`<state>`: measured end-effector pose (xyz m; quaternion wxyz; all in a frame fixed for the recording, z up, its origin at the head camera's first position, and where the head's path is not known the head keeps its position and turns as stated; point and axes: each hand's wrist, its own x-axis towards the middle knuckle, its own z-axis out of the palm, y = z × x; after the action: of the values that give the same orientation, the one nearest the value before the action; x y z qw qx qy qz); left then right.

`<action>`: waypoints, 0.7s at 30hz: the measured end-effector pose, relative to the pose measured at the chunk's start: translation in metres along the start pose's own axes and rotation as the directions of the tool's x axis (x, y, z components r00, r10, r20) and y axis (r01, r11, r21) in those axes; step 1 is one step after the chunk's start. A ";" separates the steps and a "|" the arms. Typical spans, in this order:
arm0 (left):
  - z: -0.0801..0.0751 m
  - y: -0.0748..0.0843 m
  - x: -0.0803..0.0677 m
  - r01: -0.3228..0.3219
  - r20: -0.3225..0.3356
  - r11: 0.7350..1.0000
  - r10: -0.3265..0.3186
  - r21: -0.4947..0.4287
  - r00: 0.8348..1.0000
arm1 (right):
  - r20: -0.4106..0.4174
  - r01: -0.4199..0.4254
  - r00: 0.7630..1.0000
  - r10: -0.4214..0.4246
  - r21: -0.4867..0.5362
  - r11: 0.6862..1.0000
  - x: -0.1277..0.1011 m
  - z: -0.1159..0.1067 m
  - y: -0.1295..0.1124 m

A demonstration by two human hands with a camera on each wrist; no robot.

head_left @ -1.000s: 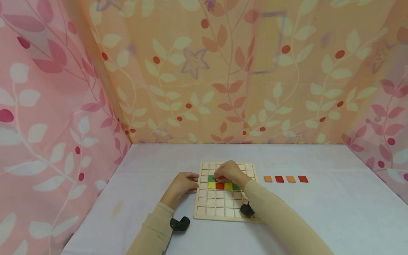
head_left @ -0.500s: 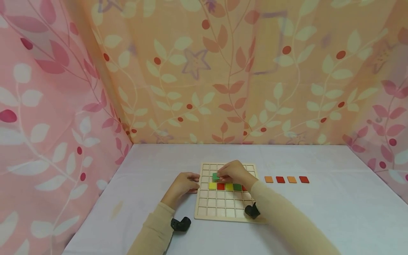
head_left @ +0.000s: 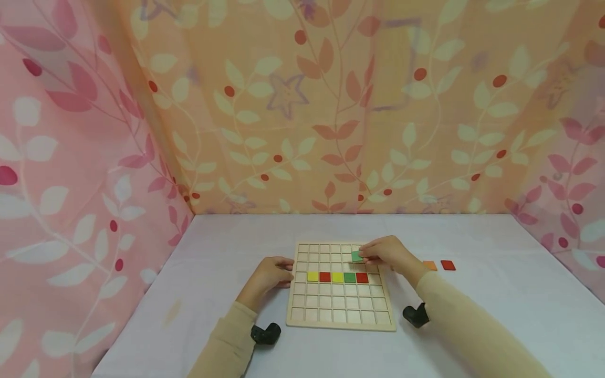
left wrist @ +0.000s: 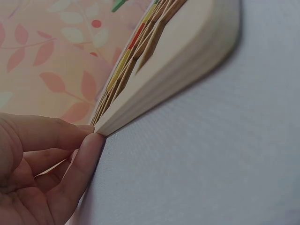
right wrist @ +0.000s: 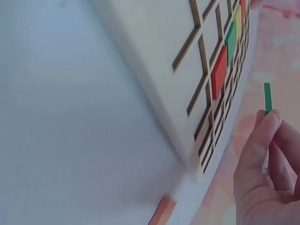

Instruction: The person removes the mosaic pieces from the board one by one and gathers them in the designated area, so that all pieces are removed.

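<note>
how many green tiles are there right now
2: one flat green square tile sits in the wooden grid board, fourth in the coloured row; another green tile is pinched in the right hand above the board.

No readable text, labels or numbers anywhere.

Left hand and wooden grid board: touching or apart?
Touching. The left wrist view shows the left hand's fingertips pressed against the wooden grid board's near edge.
</note>
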<state>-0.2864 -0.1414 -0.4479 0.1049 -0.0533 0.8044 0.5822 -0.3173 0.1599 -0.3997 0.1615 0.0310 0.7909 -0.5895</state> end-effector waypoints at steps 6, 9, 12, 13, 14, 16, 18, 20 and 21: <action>-0.001 0.001 -0.002 0.004 0.005 1.000 -0.004 0.007 1.000 | -0.023 -0.017 1.000 0.016 -0.037 0.999 -0.008 -0.024 0.005; -0.001 0.000 -0.002 0.002 0.012 1.000 -0.002 0.003 1.000 | -0.031 -0.028 0.999 0.026 -0.059 0.998 -0.012 -0.034 0.007; -0.002 -0.001 -0.002 0.002 0.019 1.000 -0.002 -0.002 1.000 | -0.032 -0.026 0.999 0.024 -0.062 0.998 -0.015 -0.045 0.010; -0.002 -0.001 -0.002 -0.002 0.023 1.000 0.002 -0.005 1.000 | -0.030 -0.025 0.999 0.023 -0.053 0.998 -0.017 -0.048 0.011; -0.002 -0.001 -0.001 -0.005 0.027 1.000 0.005 -0.008 1.000 | -0.024 -0.016 1.000 0.015 -0.042 0.999 -0.017 -0.053 0.012; -0.002 -0.001 -0.001 -0.010 0.032 1.000 0.011 -0.017 0.999 | -0.032 -0.022 0.999 0.021 -0.033 0.999 -0.020 -0.061 0.013; -0.003 -0.001 0.000 -0.014 0.035 1.000 0.014 -0.021 0.999 | -0.030 -0.021 0.999 0.020 -0.025 0.999 -0.022 -0.069 0.015; -0.003 -0.001 0.000 -0.013 0.033 1.000 0.014 -0.015 0.999 | -0.040 -0.031 0.999 0.030 -0.031 0.999 -0.024 -0.077 0.017; -0.003 -0.002 0.000 -0.012 0.031 1.000 0.012 -0.011 0.999 | -0.048 -0.040 0.998 0.038 -0.038 0.998 -0.025 -0.081 0.018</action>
<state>-0.2865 -0.1443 -0.4486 0.1137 -0.0400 0.7998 0.5881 -0.3071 0.2449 -0.3889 0.1547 0.0574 0.8049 -0.5700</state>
